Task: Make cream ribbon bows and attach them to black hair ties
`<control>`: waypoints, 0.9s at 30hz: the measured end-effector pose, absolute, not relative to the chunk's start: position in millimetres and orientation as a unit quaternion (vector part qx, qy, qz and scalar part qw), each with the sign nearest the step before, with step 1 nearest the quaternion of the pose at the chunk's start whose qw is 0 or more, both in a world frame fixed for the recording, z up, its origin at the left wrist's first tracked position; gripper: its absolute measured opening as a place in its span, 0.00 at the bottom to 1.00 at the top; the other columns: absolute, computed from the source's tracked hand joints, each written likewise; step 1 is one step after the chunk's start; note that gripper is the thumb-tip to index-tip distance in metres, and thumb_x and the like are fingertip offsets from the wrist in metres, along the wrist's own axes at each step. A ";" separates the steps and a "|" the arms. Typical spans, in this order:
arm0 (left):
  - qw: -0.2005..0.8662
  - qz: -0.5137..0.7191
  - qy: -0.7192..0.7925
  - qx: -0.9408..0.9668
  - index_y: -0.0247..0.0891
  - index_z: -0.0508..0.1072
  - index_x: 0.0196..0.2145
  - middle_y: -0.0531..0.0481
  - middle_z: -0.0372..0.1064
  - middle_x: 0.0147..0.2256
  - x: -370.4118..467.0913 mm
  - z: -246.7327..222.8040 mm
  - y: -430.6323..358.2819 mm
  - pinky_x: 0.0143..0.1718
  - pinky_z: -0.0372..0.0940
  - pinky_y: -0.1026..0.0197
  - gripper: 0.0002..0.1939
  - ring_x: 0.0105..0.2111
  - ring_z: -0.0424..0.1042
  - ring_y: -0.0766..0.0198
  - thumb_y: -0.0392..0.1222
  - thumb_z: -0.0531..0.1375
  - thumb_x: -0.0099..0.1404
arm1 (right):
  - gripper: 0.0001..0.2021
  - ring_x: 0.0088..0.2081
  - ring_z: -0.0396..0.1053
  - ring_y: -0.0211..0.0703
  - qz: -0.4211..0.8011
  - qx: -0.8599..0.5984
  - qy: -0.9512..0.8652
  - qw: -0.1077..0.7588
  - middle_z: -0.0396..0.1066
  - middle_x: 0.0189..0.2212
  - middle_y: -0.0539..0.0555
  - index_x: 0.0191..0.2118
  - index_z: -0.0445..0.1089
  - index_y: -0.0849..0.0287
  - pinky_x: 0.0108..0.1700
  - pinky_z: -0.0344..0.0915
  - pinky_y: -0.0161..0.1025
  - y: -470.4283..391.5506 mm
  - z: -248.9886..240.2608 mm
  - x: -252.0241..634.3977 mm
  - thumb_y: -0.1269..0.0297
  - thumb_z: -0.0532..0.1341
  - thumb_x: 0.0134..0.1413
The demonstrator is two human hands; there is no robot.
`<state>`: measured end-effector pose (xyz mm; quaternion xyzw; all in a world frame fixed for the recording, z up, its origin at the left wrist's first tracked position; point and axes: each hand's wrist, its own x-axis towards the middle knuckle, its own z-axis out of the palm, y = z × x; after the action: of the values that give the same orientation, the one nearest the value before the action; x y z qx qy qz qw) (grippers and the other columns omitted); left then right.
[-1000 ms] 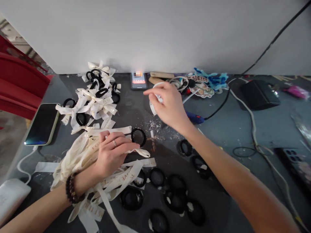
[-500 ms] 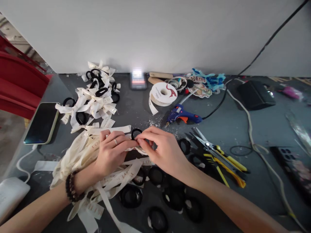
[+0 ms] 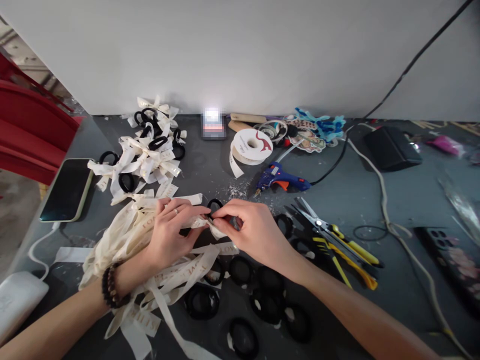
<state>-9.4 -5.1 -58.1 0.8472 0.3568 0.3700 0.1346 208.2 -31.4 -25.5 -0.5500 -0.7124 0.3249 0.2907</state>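
Between my two hands is a black hair tie (image 3: 215, 204) with a cream printed ribbon (image 3: 216, 231) at its lower side. My left hand (image 3: 173, 227) pinches the ribbon near the tie, thumb against fingertips. On the other side, my right hand (image 3: 253, 227) grips the hair tie and ribbon between thumb and fingers; the exact contact is partly hidden. Under my left forearm lies a heap of loose cream ribbon strips (image 3: 112, 240). Several black hair ties (image 3: 243, 337) with small pale patches lie below my hands. Hair ties with ribbon bows (image 3: 150, 150) are piled at the back left.
A ribbon spool (image 3: 252, 146) and a blue glue gun (image 3: 279, 177) lie beyond my hands. Scissors (image 3: 318, 223) and yellow-handled pliers (image 3: 333, 260) are on the right. A phone (image 3: 67, 190) is at left, another phone (image 3: 450, 265) at right. A white cable (image 3: 384, 200) crosses the table.
The hair tie has shifted slightly right. My left hand's thumb now shows below its fingers, and more of the ribbon is visible between my hands.
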 end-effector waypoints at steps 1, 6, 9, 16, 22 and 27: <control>0.150 0.365 0.363 0.844 0.42 0.77 0.49 0.53 0.83 0.38 -9.6 -57.8 -4.9 0.49 0.59 0.50 0.16 0.41 0.79 0.57 0.28 0.66 0.65 | 0.06 0.31 0.75 0.37 0.324 -0.550 -0.713 0.289 0.81 0.33 0.49 0.37 0.83 0.56 0.35 0.65 0.35 -31.0 -25.0 208.7 0.73 0.68 0.62; 0.185 0.362 0.367 0.837 0.43 0.76 0.50 0.53 0.83 0.42 -10.2 -59.1 -3.8 0.49 0.60 0.50 0.17 0.41 0.79 0.58 0.30 0.68 0.66 | 0.08 0.29 0.74 0.36 0.339 -0.550 -0.714 0.268 0.80 0.30 0.48 0.34 0.83 0.55 0.34 0.64 0.35 -29.6 -22.7 209.9 0.74 0.68 0.60; 0.170 0.377 0.359 0.837 0.43 0.77 0.49 0.52 0.82 0.40 -10.6 -62.0 -4.4 0.48 0.63 0.51 0.16 0.41 0.79 0.58 0.30 0.68 0.67 | 0.08 0.28 0.73 0.36 0.359 -0.550 -0.705 0.268 0.80 0.28 0.47 0.32 0.83 0.55 0.33 0.63 0.34 -30.1 -23.0 207.9 0.74 0.69 0.59; 0.211 0.384 0.361 0.823 0.44 0.75 0.55 0.52 0.83 0.40 -12.2 -68.2 -4.8 0.49 0.69 0.53 0.23 0.44 0.80 0.58 0.26 0.66 0.65 | 0.09 0.26 0.71 0.35 0.369 -0.545 -0.698 0.283 0.79 0.25 0.46 0.27 0.81 0.57 0.32 0.62 0.33 -31.2 -31.0 203.3 0.77 0.68 0.56; 0.226 0.394 0.363 0.814 0.44 0.76 0.53 0.52 0.82 0.40 -12.7 -68.0 -3.9 0.49 0.71 0.54 0.25 0.44 0.81 0.59 0.23 0.66 0.63 | 0.10 0.26 0.70 0.33 0.384 -0.540 -0.690 0.292 0.78 0.24 0.46 0.27 0.81 0.58 0.31 0.61 0.32 -31.7 -29.3 202.4 0.78 0.68 0.55; 0.202 0.386 0.353 0.828 0.43 0.76 0.54 0.52 0.82 0.38 -12.7 -65.9 -4.4 0.48 0.69 0.53 0.25 0.42 0.79 0.59 0.22 0.63 0.62 | 0.10 0.25 0.67 0.33 0.382 -0.539 -0.690 0.298 0.76 0.23 0.45 0.26 0.80 0.58 0.31 0.60 0.32 -32.9 -28.7 198.9 0.78 0.68 0.55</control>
<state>-12.7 -4.4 -65.9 0.8281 0.3531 0.3855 0.2022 198.9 -32.9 -28.7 -0.5386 -0.6895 0.3816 0.2981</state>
